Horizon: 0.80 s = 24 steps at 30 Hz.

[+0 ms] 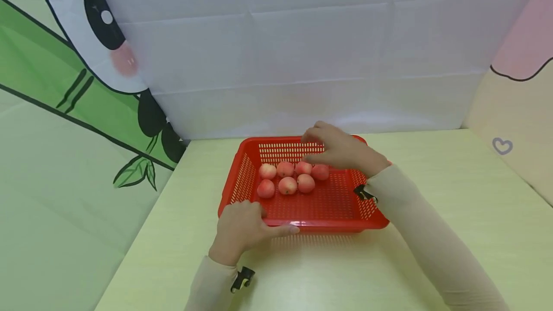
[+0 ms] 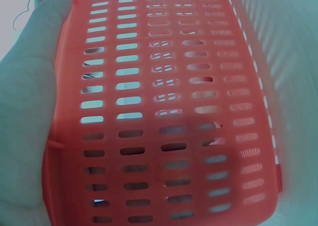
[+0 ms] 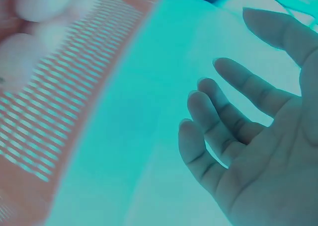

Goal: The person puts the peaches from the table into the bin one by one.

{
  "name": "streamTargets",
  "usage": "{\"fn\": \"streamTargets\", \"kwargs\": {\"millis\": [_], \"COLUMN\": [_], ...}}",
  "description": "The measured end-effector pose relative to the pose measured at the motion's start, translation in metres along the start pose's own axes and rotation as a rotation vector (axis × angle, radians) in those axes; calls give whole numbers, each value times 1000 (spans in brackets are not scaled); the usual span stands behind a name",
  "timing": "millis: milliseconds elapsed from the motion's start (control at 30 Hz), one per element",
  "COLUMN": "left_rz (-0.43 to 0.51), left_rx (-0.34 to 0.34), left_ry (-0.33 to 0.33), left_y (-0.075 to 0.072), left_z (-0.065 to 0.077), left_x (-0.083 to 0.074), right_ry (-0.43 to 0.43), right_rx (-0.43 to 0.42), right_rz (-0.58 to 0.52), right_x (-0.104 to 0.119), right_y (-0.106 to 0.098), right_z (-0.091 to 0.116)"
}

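A red plastic basket (image 1: 332, 224) with slotted walls stands on the table. Several small round red-and-yellow fruits (image 1: 287, 185), apples or peaches, lie together inside it, toward the left and back. My left hand (image 1: 242, 229) grips the near-left rim, its thumb along the front edge; the left wrist view shows that hand (image 2: 25, 112) against the slotted wall, fingertips hidden. Over the back-right part of the basket hovers my right hand (image 1: 334, 148), fingers loosely bent. In the right wrist view nothing lies in its palm (image 3: 268, 161).
The pale wooden table (image 1: 453, 196) extends on both sides of the basket. Close behind it rises a white cloth backdrop (image 1: 302, 61), with printed cartoon panels at left and right. Each sleeve carries a small black clip (image 1: 243, 278) near the wrist.
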<state>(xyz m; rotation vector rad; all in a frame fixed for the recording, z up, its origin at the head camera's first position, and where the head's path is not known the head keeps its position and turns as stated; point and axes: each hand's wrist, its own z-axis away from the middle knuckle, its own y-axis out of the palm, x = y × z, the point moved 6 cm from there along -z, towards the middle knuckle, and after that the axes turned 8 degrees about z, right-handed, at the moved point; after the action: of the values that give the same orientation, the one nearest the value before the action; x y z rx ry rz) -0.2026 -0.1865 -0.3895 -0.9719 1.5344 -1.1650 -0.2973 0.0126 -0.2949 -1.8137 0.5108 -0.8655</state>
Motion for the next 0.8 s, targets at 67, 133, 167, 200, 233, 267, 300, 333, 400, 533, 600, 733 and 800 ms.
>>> {"fn": "streamTargets", "kwargs": {"millis": [67, 133, 167, 200, 233, 267, 300, 333, 400, 533, 600, 733, 800], "left_rz": [0, 2, 2, 1, -2, -2, -4, -3, -1, 5, 4, 9, 13], "left_rx": [-1, -5, -2, -1, 1, 4, 5, 8, 3, -15, -19, -9, -1], "left_ry": [1, -1, -3, -5, -7, -8, -8, -10, -10, -10, -7, -8, -18], "left_y": [-1, -1, -2, -2, -1, -1, -1, 0, 0, -1, -1, -2, -2], "left_z": [0, 0, 0, 0, 0, 0, 0, 0, 1, 1, 1, 1, 2], "left_x": [0, 0, 0, 0, 0, 0, 0, -1, 0, 1, 1, 1, 1], "right_ry": [-26, -42, -49, -54, -52, -43, -32, -20, 16, 108, 161, 265, 307], "right_rx": [-90, -195, -249, -306, -363, -421, -477, -528, -614, -683, -662, -565, -501], "right_rz": [-29, -27, -23, -22, -17, -3, 9, 15, 24, 51, 66, 74, 78], "right_x": [3, 2, 1, -2, -5, -9, -14, -20, -31, -57, -72, -103, -117], "right_y": [-21, -40, -49, -57, -64, -70, -75, -79, -85, -82, -76, -58, -49], "right_z": [13, 27, 34, 42, 51, 59, 68, 77, 93, 113, 116, 115, 112]}}
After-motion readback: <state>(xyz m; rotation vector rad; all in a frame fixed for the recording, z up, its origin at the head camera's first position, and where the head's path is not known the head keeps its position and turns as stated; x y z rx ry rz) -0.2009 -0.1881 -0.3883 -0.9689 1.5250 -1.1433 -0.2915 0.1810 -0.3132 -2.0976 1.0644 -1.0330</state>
